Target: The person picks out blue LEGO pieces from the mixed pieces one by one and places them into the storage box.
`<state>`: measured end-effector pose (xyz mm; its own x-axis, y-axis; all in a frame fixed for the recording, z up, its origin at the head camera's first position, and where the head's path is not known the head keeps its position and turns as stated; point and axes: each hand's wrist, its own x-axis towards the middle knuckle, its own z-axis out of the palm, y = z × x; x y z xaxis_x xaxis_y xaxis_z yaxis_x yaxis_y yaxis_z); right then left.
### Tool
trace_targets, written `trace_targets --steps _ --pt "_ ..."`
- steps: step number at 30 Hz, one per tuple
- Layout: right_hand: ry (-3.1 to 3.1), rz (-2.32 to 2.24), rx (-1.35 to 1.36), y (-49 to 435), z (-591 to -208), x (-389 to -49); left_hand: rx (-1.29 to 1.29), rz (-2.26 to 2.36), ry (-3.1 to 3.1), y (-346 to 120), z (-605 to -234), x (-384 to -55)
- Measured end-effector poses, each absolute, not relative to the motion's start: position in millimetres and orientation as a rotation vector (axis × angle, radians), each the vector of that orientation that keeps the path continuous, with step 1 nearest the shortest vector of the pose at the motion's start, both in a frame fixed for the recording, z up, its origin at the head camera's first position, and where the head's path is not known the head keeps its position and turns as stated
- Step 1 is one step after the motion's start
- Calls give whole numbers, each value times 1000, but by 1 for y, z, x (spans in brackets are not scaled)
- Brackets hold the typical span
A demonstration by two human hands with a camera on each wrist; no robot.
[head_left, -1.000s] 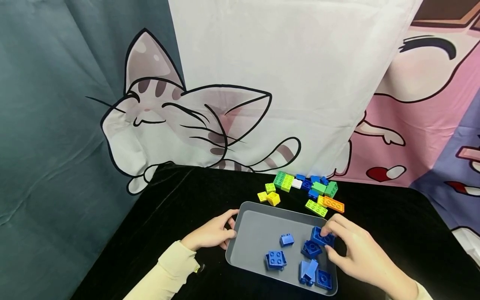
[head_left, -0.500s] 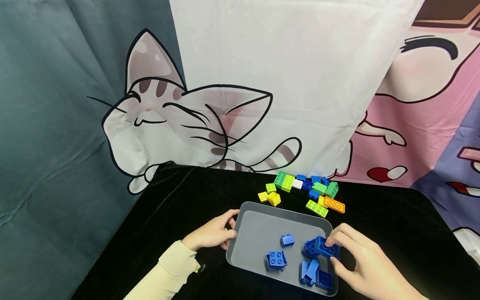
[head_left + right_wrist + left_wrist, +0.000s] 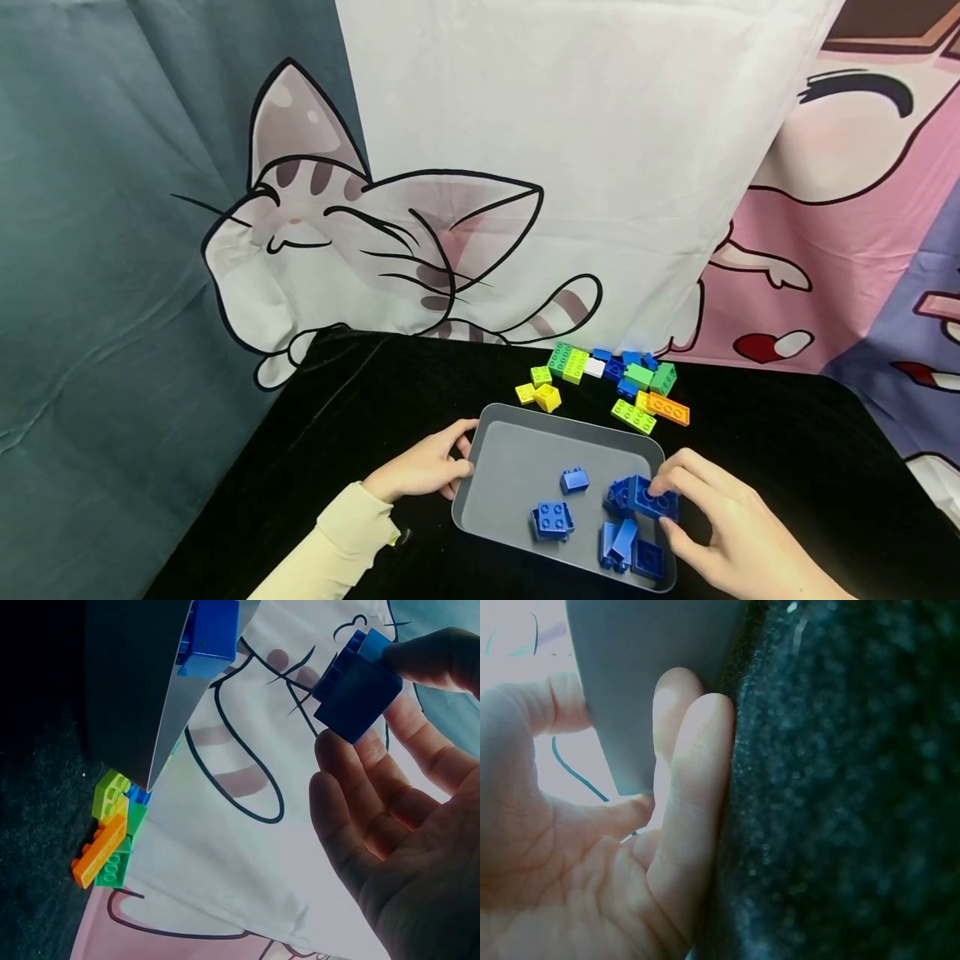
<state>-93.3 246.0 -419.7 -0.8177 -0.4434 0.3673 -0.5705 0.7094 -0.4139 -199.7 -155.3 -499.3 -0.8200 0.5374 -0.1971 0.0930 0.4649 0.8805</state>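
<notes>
My left hand grips the left edge of a grey tray, thumb at the rim; in the left wrist view its other fingers lie along the tray's side, against the black cloth. Over the tray's right edge, my right hand pinches a blue toy building brick between thumb and fingers, held clear of the tray. Inside the tray lie a small blue brick, a stacked blue pair, a crossed blue pair, a square blue brick and another one partly behind the held brick.
Behind the tray, loose bricks lie on the black cloth: yellow ones, a lime one, an orange one, plus green, white and blue ones. A printed cat curtain hangs along the back.
My right hand has lifted the blue brick from the tray's back right corner and brought it nearer, out over the right rim. In the last half second it barely moves. The left hand stays put.
</notes>
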Motion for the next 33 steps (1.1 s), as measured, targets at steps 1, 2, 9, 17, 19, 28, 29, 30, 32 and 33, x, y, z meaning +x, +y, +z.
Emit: trace_targets --steps 1,2,9,17,19,28,29,30,32,33 --pt "-2674 758 812 246 -419 -93 527 1320 2267 -155 -500 -200" --pt "-2672 751 814 246 -419 -94 530 1318 2269 -155 -500 -200" --pt "-2753 630 853 248 -416 -88 534 1321 2272 -155 -498 -200" --pt "-2816 605 863 247 -414 -86 533 1311 2276 -156 -499 -200" --pt "-2811 591 869 247 -415 -86 537 1306 2281 -155 -499 -200" --pt "-2835 605 839 247 -420 -88 539 1292 2290 -155 -499 -200" --pt "-2836 607 841 247 -420 -88 538 1292 2291 -155 -499 -200" --pt "-2839 613 840 247 -420 -88 538 1293 2291 -155 -499 -199" --pt "-2829 614 842 246 -421 -88 536 1295 2290 -155 -498 -199" --pt "-2828 615 843 246 -422 -88 536 1297 2289 -155 -498 -199"
